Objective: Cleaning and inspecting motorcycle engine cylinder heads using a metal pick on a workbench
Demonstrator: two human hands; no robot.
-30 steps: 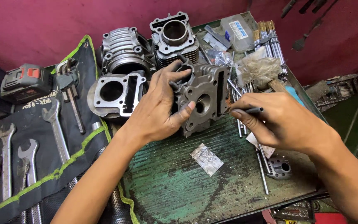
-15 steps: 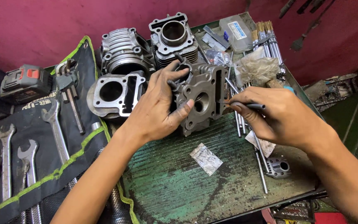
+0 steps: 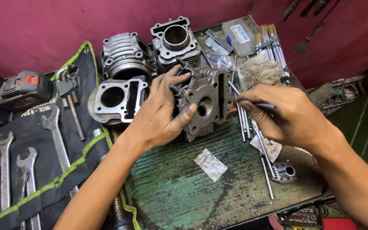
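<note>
Left hand (image 3: 158, 117) fingers spread around grey cylinder head (image 3: 205, 104) (thumb on its face), right hand (image 3: 284, 113) fingers pinched on thin rod (image 3: 256, 104)

Grey cast cylinder head (image 3: 205, 104) stood on edge on green bench, round port faced camera. Thin dark rod (image 3: 258, 104) lay level beside it.

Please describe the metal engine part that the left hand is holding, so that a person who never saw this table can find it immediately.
Start at the worn green metal table. Behind its middle stand several grey finned engine cylinders. Just in front of them, the left hand grips a grey cast-metal cylinder head. Unlike its neighbours with their wide round bores, it shows only a small round port.
</note>
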